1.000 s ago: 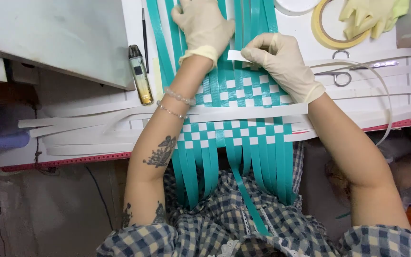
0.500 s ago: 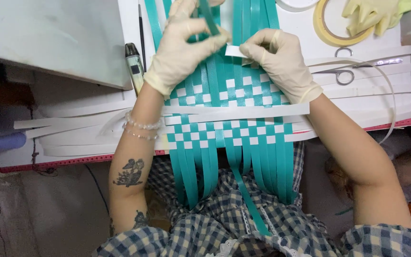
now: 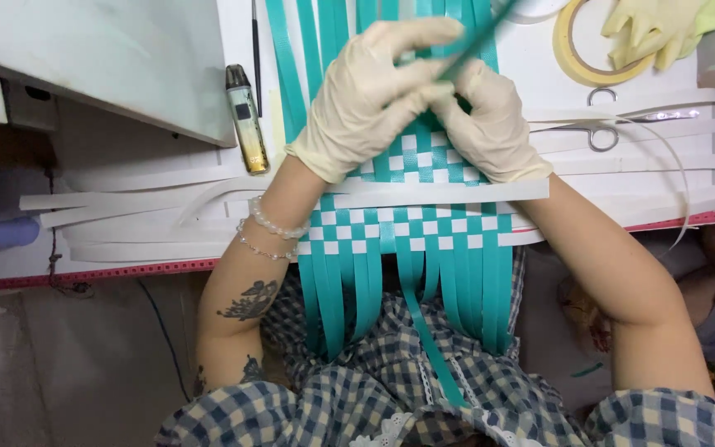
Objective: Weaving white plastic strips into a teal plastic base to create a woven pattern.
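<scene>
A checker weave of teal strips (image 3: 411, 236) and white strips (image 3: 167, 199) lies on a white table (image 3: 233, 99), its loose teal ends hanging over my lap. My left hand (image 3: 366, 95), in a cream glove, is raised over the upper part of the weave and pinches a teal strip (image 3: 477, 37) lifted off the table. Beside it, touching, my gloved right hand (image 3: 490, 124) rests fingers-down on the weave and grips the same lifted strip near its base.
A small dark and gold cylindrical device (image 3: 246, 120) lies left of the weave. Scissors (image 3: 593, 132), a roll of tape (image 3: 585, 50) and a spare pair of yellow gloves (image 3: 659, 29) sit at the back right. A grey panel (image 3: 93, 58) overhangs at the left.
My left hand came down from the far end of the weave and closed in beside my right hand. Both now lift a teal strip; the right hand let the white strip end drop.
</scene>
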